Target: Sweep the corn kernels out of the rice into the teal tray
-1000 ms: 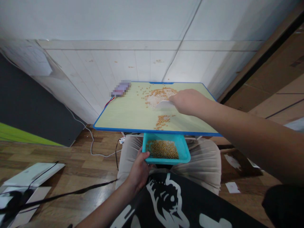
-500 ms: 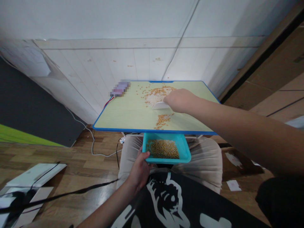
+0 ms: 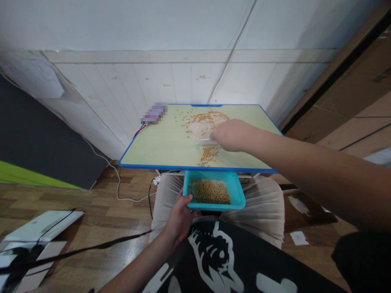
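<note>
My left hand [image 3: 180,217] grips the near left corner of a teal tray [image 3: 238,195] held over my lap, just below the table's front edge. The tray holds a layer of yellow beans [image 3: 209,191]. My right hand [image 3: 232,134] reaches over the small table [image 3: 159,146] and is closed on a white flat scraper [image 3: 206,142], whose edge rests on the tabletop. A small heap of beans [image 3: 208,154] lies just in front of the scraper. Behind it sits a mixed pile of white grains and beans [image 3: 204,122].
A blurred purple device [image 3: 153,114] with red and blue wires lies at the table's back left corner. A white cable [image 3: 117,179] and a black cable [image 3: 91,246] run across the wooden floor. White boards lie at lower left; cardboard stands at right.
My right hand with the scraper has drawn back from the mixed pile toward me, to just behind the small heap of beans. The left hand and tray stayed put.
</note>
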A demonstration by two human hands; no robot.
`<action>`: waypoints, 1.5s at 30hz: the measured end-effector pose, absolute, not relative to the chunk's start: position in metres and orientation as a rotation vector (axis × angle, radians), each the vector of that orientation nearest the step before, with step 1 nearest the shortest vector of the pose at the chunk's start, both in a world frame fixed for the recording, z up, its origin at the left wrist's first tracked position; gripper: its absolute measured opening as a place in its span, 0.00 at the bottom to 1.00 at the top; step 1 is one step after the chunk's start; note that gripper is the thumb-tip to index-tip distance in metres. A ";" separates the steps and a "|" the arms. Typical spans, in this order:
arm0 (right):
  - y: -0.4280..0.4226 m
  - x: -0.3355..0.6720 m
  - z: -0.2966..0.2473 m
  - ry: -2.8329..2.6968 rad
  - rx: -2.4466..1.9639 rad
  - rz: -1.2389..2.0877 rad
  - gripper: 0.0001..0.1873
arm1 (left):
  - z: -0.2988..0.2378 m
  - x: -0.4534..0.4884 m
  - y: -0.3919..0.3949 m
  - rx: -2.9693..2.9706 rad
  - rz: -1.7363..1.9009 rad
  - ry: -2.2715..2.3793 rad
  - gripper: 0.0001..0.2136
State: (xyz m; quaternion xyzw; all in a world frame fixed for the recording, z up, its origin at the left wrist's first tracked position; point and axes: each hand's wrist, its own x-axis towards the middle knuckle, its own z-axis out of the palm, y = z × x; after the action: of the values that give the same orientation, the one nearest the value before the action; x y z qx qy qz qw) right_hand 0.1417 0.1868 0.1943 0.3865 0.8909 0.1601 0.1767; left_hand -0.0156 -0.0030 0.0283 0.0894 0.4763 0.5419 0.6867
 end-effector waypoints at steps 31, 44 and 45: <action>0.185 0.153 0.201 2.514 1.095 0.169 0.20 | 0.022 -0.021 -0.001 0.225 1.220 1.069 0.32; 0.200 0.163 0.195 2.633 1.250 0.195 0.21 | 0.022 -0.024 0.001 0.197 1.224 1.074 0.28; 0.202 0.164 0.197 2.667 1.263 0.180 0.21 | 0.022 -0.025 0.001 0.202 1.221 1.075 0.28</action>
State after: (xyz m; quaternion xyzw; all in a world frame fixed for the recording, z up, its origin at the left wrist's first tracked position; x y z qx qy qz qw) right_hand 0.1641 0.2025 0.1972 0.4253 0.8983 0.0605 0.0926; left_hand -0.0250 0.0009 0.0221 0.0901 0.4793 0.5444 0.6825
